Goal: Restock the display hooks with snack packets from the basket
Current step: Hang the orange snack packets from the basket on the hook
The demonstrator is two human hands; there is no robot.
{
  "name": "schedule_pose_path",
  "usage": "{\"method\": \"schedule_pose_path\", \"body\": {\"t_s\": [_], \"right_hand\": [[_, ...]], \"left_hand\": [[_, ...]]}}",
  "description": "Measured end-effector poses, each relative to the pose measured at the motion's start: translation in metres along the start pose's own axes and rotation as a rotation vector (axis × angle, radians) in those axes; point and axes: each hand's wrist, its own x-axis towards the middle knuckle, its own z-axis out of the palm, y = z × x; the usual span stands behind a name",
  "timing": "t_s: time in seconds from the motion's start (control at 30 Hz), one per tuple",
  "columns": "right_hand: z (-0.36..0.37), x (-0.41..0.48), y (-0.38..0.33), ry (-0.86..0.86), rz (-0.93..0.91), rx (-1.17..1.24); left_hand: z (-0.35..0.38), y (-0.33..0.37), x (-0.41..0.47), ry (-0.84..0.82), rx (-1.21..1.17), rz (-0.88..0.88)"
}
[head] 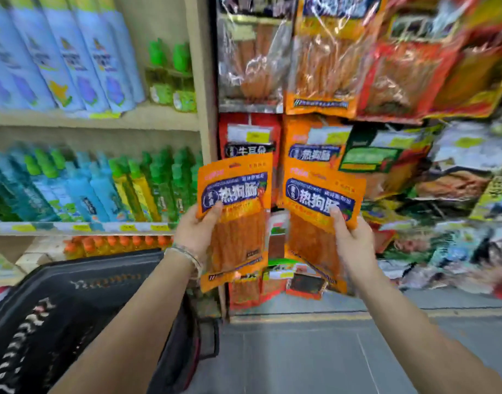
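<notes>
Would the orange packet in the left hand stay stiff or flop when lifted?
Probably fairly stiff: the orange packet stands upright though the left hand grips one side only. Likely light, as one hand holds it. Its smooth film may slip.

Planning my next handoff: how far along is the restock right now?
Done: hanging packets are already up, among them a matching orange packet. In hand: the left hand grips the left packet, the right hand the right packet, both held before them, not yet hung. Left: hang both; what the basket holds is not visible.
</notes>
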Motion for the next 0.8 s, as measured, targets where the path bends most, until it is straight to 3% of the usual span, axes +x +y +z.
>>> {"method": "schedule_pose_path", "body": {"t_s": [0.2, 0.5, 0.8], "right_hand": [[-0.04, 0.085, -0.055, 0.148, -0.082, 0.119], [-0.037, 0.21, -0.137, 0.217, -0.153, 0.209], [-0.015, 0.289, -0.169, 0.118, -0.12, 0.332]], "left_hand": [[0.034, 0.072, 0.043, 0.012, -0.093, 0.105], [0.068, 0.17, 0.108, 0.062, -0.182, 0.241], [0.089, 0.199, 0.159, -0.036, -0.243, 0.269]]}}
